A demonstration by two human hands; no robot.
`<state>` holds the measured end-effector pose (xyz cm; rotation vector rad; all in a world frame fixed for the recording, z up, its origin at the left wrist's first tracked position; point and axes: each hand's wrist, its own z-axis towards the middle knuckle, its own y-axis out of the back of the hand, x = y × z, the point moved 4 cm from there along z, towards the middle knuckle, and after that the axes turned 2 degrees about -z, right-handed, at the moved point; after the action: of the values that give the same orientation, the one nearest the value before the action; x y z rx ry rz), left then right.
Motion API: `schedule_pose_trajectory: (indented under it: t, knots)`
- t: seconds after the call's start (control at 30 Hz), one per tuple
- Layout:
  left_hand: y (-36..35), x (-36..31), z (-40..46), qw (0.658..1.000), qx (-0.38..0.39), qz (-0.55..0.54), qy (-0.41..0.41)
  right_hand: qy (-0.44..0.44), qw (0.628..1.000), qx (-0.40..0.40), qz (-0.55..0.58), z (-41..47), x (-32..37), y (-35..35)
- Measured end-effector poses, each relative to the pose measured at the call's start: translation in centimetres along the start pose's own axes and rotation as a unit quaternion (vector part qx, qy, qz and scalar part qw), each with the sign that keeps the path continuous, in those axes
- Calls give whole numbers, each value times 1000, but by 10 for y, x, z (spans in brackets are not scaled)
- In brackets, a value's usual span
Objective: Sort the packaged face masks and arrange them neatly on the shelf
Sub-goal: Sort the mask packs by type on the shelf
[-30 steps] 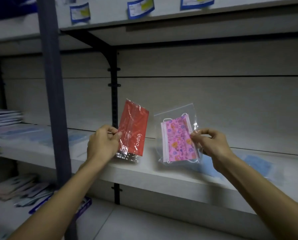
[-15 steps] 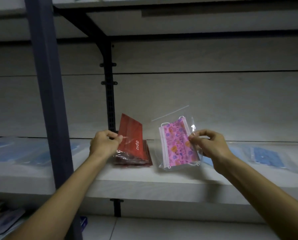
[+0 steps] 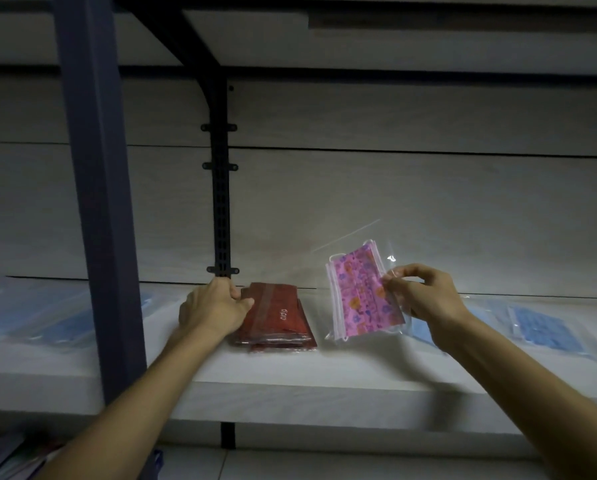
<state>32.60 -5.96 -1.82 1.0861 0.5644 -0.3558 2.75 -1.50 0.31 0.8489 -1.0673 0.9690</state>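
Observation:
A red mask packet (image 3: 280, 311) lies flat on top of a small stack of red packets on the white shelf (image 3: 290, 382). My left hand (image 3: 214, 308) rests at the packet's left edge, thumb and fingers still touching it. My right hand (image 3: 420, 294) pinches the right side of a clear bag with pink patterned masks (image 3: 359, 294) and holds it tilted, just above the shelf, to the right of the red stack.
Blue mask packets lie on the shelf at the far right (image 3: 546, 327) and at the left (image 3: 30, 313) behind a blue upright post (image 3: 99, 202). A black bracket rail (image 3: 220, 202) stands behind the red stack. More packets show on the lower left (image 3: 6, 455).
My left hand has lowered the red packet from upright to flat on the red stack. The pink bag in my right hand has stayed roughly where it was.

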Motion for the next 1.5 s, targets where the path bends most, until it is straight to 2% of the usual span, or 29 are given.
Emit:
schedule_pose_trajectory:
  t: [0.2, 0.4, 0.7, 0.9, 1.13, 1.33, 1.5]
  knots:
    - [11, -5, -14, 996, -46, 15, -70, 8, 1000, -15, -1, -6, 1, 5]
    - [24, -11, -40, 994, -55, 16, -98, 21, 1000, -3, 12, -24, 9, 11]
    - [45, -23, -105, 987, -84, 21, -132, 47, 994, 87, 45, -55, 24, 12]
    - [67, -13, -154, 987, -115, 51, -99, 69, 981, 170, 61, -82, 25, 9]
    - [111, 33, -205, 984, -147, 81, -66, 101, 960, 245, 89, -126, 27, -17]
    - [156, 77, -220, 979, -173, 107, -10, 135, 942, 296, 85, -160, 59, -64]
    - [195, 121, -218, 979, -174, 106, -2, 156, 930, 319, 94, -194, 84, -117]
